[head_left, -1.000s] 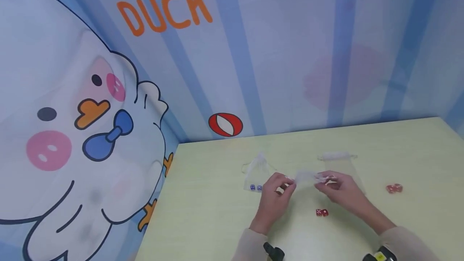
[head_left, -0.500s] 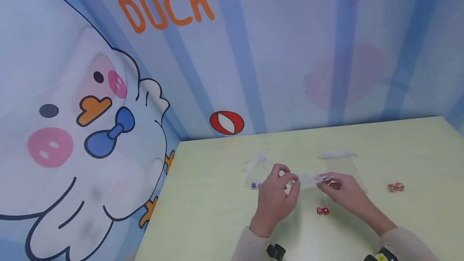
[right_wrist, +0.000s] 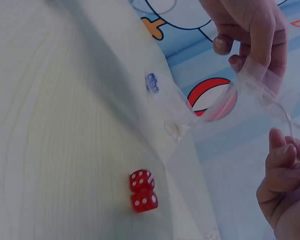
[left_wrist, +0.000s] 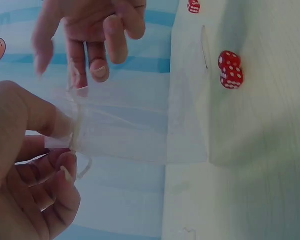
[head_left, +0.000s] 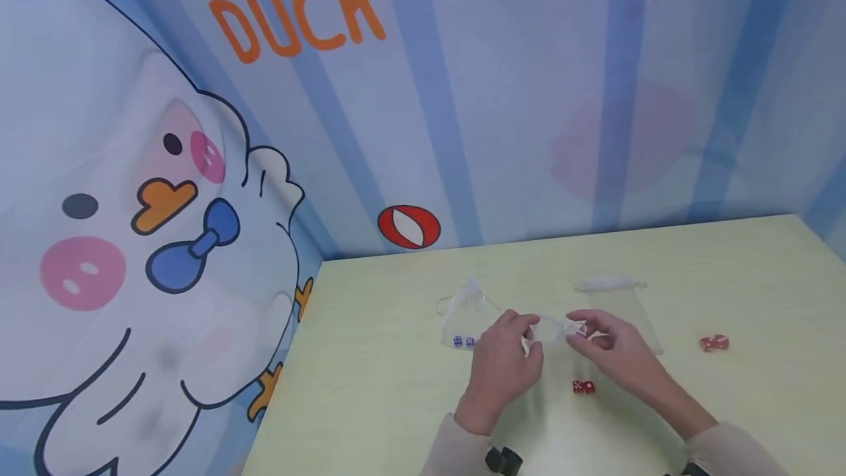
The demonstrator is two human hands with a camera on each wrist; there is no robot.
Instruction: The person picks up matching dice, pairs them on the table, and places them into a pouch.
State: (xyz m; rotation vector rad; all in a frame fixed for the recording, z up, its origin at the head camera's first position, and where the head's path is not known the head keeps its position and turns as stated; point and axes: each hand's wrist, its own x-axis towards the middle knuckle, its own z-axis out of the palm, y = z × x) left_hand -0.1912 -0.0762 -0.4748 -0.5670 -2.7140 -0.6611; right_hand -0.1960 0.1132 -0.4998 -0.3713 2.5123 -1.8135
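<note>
Both hands hold a sheer white drawstring pouch [head_left: 550, 327] above the table, its mouth spread between them. My left hand [head_left: 504, 369] pinches the left side of the mouth; in the left wrist view a finger shows through the thin fabric. My right hand [head_left: 617, 347] pinches the opposite edge, its fingertips by the cord in the right wrist view. The pouch looks see-through, and I see no dice inside it. Below the hands, two red dice [head_left: 584, 387] lie side by side on the table, also seen as red dice [right_wrist: 143, 190] in the right wrist view.
Behind my left hand lies another sheer pouch [head_left: 468, 307] with two blue dice [head_left: 463, 341] in it. A flat pouch [head_left: 617, 303] lies behind my right hand. More red dice [head_left: 714, 343] sit at the right on the pale table [head_left: 357, 388]. A printed backdrop [head_left: 515, 94] rises behind.
My left hand rose and shifted its fingers at the pouch's mouth, then came slightly lower. The pouch's mouth is spread wider now. My right hand has kept its hold; the dice stay put.
</note>
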